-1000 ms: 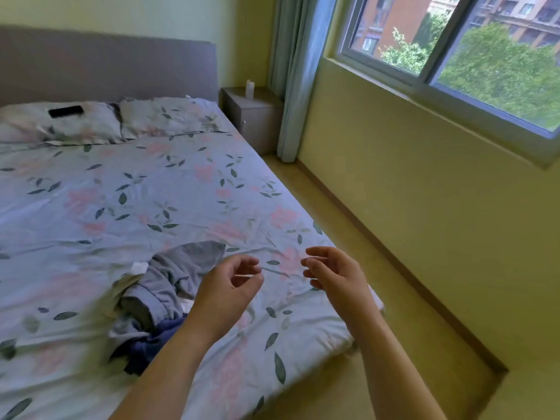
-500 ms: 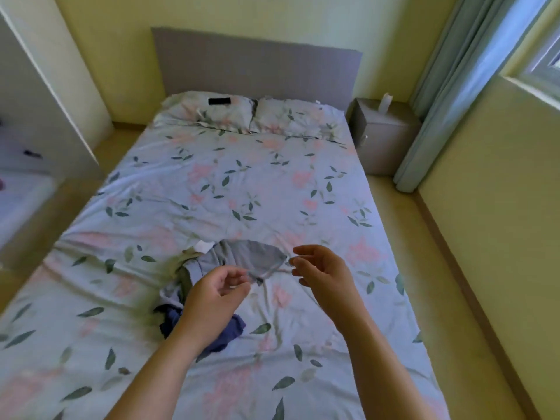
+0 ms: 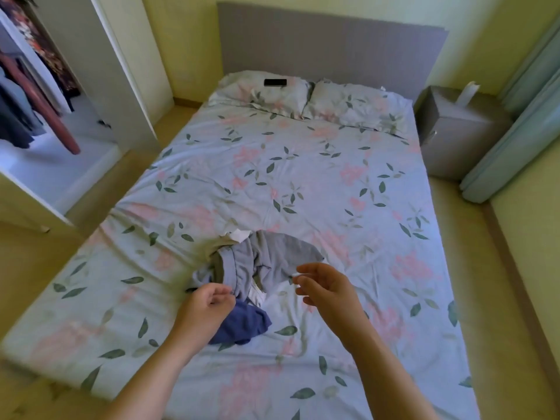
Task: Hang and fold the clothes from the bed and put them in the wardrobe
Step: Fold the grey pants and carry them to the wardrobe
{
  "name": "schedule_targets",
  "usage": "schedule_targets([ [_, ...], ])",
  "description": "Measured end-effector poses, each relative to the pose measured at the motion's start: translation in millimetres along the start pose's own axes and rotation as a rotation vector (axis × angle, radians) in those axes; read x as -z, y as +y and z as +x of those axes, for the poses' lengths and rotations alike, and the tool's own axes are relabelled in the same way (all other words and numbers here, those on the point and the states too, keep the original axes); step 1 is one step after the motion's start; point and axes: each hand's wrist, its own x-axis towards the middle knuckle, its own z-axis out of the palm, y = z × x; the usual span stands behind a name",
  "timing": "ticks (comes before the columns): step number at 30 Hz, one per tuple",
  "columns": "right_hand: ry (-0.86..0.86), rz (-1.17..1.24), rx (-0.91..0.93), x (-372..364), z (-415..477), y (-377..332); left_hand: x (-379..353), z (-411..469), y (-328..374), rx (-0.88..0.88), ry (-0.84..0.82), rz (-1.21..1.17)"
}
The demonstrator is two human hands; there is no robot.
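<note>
head cam, high, facing down bed (image 3: 303, 183)

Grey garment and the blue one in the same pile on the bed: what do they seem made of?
Grey garment: soft matte knit, probably cotton jersey. It crumples into limp folds and shows a stitched band along one edge. Blue garment: also soft, matte cloth, bunched in rounded folds. Its weave is too blurred to tell.
</note>
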Motion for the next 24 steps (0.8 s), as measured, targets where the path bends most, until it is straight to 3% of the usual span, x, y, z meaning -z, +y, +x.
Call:
schedule_targets([
  [15, 0.005, -0.101, -0.093, -52, 117, 61, -3, 182, -105, 0.246, 0.093, 0.139],
  [24, 0.007, -0.107, -0.159, -70, 175, 125, -26, 252, -181, 0.289, 0.110, 0.201],
])
